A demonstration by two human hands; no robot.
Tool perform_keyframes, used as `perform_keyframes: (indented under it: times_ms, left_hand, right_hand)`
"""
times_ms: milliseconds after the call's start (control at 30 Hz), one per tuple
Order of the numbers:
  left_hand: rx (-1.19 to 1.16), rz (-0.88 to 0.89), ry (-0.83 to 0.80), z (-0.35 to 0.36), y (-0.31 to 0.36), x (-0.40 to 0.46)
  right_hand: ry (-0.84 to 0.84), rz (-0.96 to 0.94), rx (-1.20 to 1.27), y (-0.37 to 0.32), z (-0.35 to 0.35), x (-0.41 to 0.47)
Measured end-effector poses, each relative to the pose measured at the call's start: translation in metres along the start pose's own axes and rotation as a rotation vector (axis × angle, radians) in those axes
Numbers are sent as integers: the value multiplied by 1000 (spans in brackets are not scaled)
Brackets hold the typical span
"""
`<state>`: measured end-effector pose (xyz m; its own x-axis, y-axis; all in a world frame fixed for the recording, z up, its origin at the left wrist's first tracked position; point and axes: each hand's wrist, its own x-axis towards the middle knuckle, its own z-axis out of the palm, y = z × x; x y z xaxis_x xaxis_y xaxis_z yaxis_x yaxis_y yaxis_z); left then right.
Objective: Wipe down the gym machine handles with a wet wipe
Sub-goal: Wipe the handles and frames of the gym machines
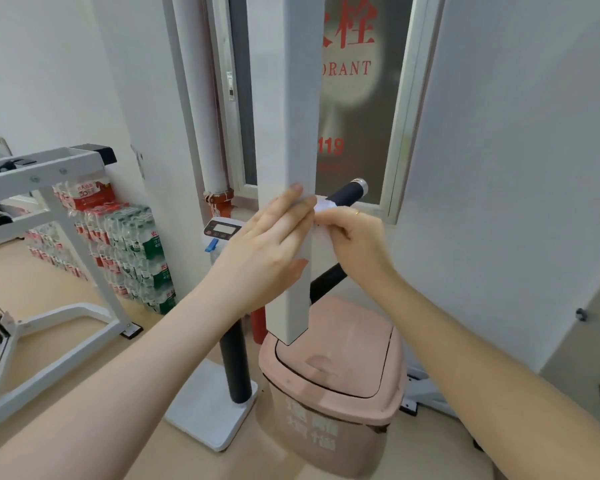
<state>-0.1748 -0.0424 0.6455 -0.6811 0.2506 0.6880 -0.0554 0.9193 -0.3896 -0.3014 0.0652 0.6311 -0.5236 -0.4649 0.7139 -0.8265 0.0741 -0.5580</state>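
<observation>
Wet wipe (321, 207) first: a small white crumpled sheet, which I judge limp, light and damp, so it should be bunched in the fingertips and wrapped round the bar rather than held by a corner. It sits just right of the white upright post (293, 161), against the black handle (345, 194), which looks a rigid padded bar with a chrome end cap, probably grippy. My right hand (355, 244) has its fingers curled, pinching the wipe. My left hand (269, 247) lies flat on the post's near face, fingers straight, steadying. Below stands a pink bin (333, 386); bottled water packs (125, 244) sit far left.
</observation>
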Motion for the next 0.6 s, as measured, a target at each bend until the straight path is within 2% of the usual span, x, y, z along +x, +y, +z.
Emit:
perform_keyframes:
  times_ms: [67,167,233,333,433,600]
  left_hand:
    - [-85,21,-41,-7,3,-18]
    - [-309,-26,-100,-19,9,-51]
    - [-563,-143,-148,-37,22,-69]
    - [-930,-300,-262,-74,50,-85]
    - [-1075,-445,-358,-97,69,-102]
    - [-1311,-595,-382,-135,91,-126]
  right_hand:
    - [84,274,80,-13,-10,-26]
    - [104,473,297,-42,-23,-76]
    - [22,493,481,-70,-26,-111]
    - [-107,456,596,-108,-30,-152]
    - [-109,456,611,-139,-42,-179]
    - [-92,549,490,-177,-74,-227]
